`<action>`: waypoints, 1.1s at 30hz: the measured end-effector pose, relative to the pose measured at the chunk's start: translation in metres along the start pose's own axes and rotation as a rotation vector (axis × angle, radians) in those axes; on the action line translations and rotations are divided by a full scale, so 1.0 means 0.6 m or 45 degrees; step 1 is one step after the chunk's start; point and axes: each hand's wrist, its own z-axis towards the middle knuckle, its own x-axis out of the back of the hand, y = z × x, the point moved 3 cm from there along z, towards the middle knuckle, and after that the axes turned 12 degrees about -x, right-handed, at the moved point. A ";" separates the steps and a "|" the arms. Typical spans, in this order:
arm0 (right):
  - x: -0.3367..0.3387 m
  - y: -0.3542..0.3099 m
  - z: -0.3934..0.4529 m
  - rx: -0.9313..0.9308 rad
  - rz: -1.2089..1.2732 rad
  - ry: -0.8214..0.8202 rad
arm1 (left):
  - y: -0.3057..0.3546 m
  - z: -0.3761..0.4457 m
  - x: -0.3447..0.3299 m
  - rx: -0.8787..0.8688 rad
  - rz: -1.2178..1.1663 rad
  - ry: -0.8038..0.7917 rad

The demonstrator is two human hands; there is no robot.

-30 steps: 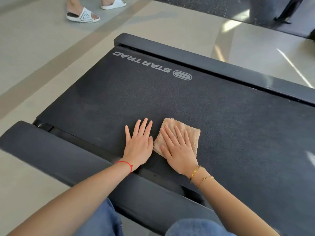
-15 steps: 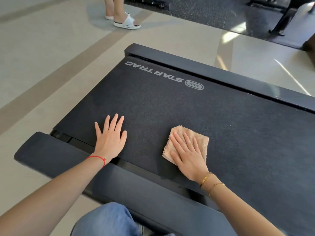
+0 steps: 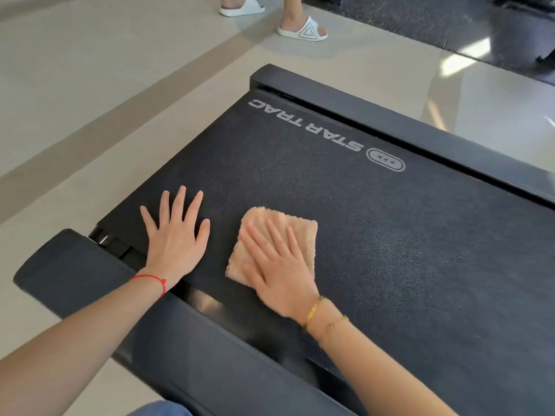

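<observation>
Evidently, a wide black textured treadmill belt (image 3: 390,250), printed with a grey STAR TRAC logo (image 3: 306,124) well beyond the fingertips, is being wiped down. It is bordered by a smooth dark grey side rail (image 3: 75,274), which is crossed by the left forearm. The left hand (image 3: 175,235) is laid flat on the belt with fingers straight and spread and nothing held; it is judged to serve as a brace. Just to its right, the right hand (image 3: 279,274) is pressed flat, fingers straight, on a square folded peach terry cloth (image 3: 307,235), which lies on the belt under the palm and fingers. No boundary between wiped and unwiped surface can be made out, so the share already done cannot be told. The work is judged to be under way rather than near its end: only the strip beside the hands is covered, and the broad stretch ahead of the fingertips and to the right of the right hand appears left to be done. A thin red string bracelet (image 3: 150,279) is worn on the left wrist.
</observation>
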 end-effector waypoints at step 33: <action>0.057 0.101 0.259 -0.064 0.024 0.032 | 0.000 0.006 -0.016 0.038 0.007 -0.001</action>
